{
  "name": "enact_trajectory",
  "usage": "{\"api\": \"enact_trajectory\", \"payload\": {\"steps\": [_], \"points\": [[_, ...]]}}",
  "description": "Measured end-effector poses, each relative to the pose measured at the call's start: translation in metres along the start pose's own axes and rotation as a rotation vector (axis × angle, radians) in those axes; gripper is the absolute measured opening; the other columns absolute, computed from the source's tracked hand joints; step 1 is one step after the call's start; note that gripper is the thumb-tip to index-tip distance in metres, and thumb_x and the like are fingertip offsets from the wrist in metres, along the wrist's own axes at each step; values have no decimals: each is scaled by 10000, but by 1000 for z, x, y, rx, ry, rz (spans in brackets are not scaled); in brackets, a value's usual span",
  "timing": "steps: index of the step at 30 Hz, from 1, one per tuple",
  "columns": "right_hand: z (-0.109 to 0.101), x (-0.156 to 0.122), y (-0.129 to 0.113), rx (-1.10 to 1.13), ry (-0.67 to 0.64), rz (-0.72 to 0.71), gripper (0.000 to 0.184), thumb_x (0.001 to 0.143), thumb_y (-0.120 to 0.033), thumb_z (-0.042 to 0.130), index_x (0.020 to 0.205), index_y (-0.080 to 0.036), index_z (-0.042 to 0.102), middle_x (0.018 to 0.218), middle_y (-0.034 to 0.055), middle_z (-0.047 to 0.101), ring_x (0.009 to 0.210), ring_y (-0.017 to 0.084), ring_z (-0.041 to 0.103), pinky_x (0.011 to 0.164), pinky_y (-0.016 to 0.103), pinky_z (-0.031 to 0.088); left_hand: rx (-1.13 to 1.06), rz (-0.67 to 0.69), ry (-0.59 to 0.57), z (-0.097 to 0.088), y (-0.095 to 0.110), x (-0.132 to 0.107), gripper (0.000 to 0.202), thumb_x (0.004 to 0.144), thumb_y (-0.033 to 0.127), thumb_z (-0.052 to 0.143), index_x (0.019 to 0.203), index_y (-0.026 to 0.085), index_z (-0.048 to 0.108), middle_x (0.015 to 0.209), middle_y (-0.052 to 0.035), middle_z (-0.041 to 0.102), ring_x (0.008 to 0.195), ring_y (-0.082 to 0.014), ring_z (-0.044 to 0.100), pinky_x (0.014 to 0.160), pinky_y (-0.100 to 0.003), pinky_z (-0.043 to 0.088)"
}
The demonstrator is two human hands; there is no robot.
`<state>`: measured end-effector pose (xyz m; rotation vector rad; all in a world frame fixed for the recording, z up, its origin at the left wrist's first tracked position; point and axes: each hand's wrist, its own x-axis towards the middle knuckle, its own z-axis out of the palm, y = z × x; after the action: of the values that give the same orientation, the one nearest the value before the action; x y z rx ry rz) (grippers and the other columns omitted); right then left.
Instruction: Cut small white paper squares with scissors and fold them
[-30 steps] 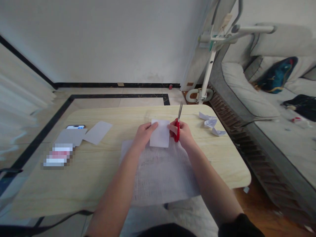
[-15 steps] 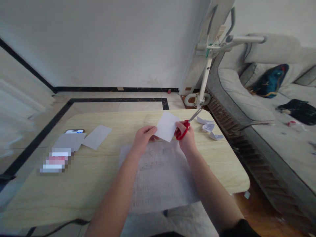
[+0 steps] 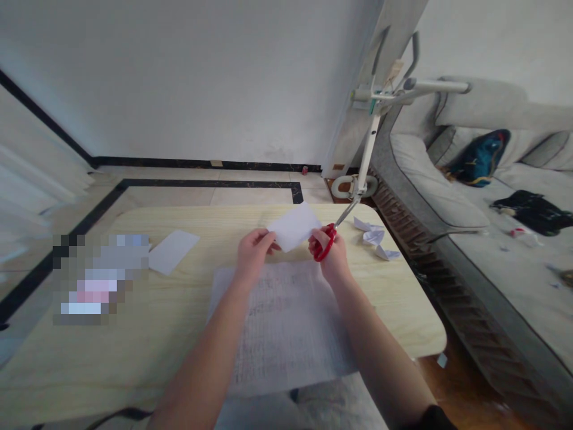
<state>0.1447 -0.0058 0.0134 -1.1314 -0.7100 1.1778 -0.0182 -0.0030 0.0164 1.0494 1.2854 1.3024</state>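
Observation:
My left hand pinches the left edge of a small white paper rectangle, held tilted above the light wooden table. My right hand grips red-handled scissors; their closed blades point up and to the right, and its fingers also touch the paper's right edge. Under both hands lies a large sheet of faintly printed thin paper.
Crumpled paper scraps lie at the table's right edge. A white card lies at the left beside a blurred patch. A grey sofa with a teal cushion stands right, and a white stand is behind the table.
The paper has been lifted and turned from upright to tilted. The scissors swung from pointing up to pointing up-right. The view has shifted slightly.

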Motion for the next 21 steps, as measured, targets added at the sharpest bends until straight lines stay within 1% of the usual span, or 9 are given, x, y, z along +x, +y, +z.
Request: {"api": "enact_trajectory", "payload": {"steps": [2,5,9,12,15,19,21], "points": [[1,-2,1,-66,-52,28,234,631,-329,693,608,-181,513,554,-14,571,449,94,485,425,220,370,-15,25,96,-1,1,2,199,692,336,637,728,141,634,612,-1,610,566,-118,579,531,-208,436],[3,-5,3,-152,-127,45,241,634,-347,697,605,-178,529,528,-14,574,436,97,488,424,222,375,5,60,202,-3,3,3,192,689,328,631,735,142,634,601,11,590,537,-101,537,510,-199,419],[5,-8,4,-206,-172,60,246,641,-356,698,600,-177,533,519,-14,576,427,100,490,400,218,351,13,91,278,-5,4,2,195,685,329,632,753,146,639,627,10,594,538,-93,515,492,-191,399],[5,-8,5,-165,-173,42,239,656,-347,691,577,-169,551,519,-9,573,432,98,489,410,219,354,13,86,262,-4,4,2,206,691,340,631,750,144,643,626,7,591,526,-90,505,484,-193,394],[4,-7,7,-119,-171,33,246,672,-339,677,545,-165,559,498,-10,556,425,94,475,415,221,349,17,59,199,-3,5,0,232,690,369,637,749,145,651,614,7,590,503,-92,502,475,-200,397],[3,-6,7,-132,-201,50,256,681,-342,665,531,-158,567,468,-6,541,406,96,462,403,224,332,-14,30,113,0,8,-4,249,678,388,650,762,154,653,653,-3,622,535,-117,563,469,-207,410],[3,-6,7,-136,-214,62,260,686,-344,660,531,-160,562,465,-8,536,402,96,460,399,223,331,-18,26,112,0,9,-5,226,685,377,641,731,156,641,634,0,616,534,-121,572,468,-206,410]]}}
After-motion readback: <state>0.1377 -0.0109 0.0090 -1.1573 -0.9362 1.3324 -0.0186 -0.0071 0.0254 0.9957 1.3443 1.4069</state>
